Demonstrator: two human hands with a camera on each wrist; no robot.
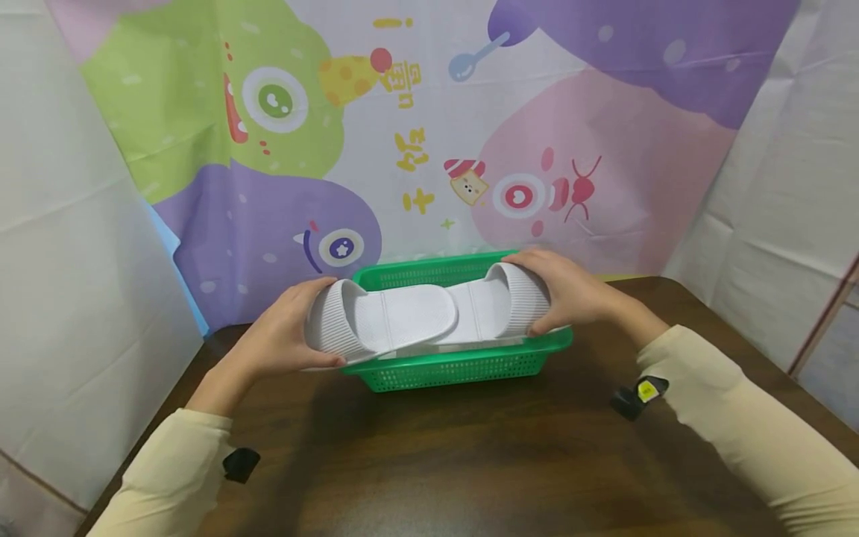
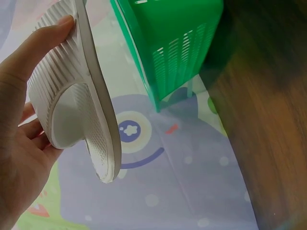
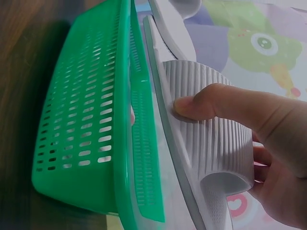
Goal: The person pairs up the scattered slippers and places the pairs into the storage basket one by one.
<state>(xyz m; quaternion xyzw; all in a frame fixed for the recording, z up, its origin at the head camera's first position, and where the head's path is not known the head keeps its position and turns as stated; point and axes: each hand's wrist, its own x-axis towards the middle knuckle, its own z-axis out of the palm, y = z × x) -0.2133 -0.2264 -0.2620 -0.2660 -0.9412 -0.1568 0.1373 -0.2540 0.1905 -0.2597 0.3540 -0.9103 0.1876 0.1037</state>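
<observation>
Head view: over the green perforated plastic basket (image 1: pixel 463 369) on the dark wooden surface (image 1: pixel 470 462), left hand (image 1: pixel 282 335) and right hand (image 1: pixel 570 291) each grasp a white ribbed rubber slipper (image 1: pixel 396 321), overlapping toe to toe

1. A dark brown wooden tabletop (image 1: pixel 443 455) carries everything, its far edge meeting a colourful cartoon backdrop (image 1: pixel 416 127).
2. A green perforated plastic basket (image 1: pixel 456 367) stands directly on the tabletop, near that far edge and about midway across it.
3. The basket's long side faces the person.
</observation>
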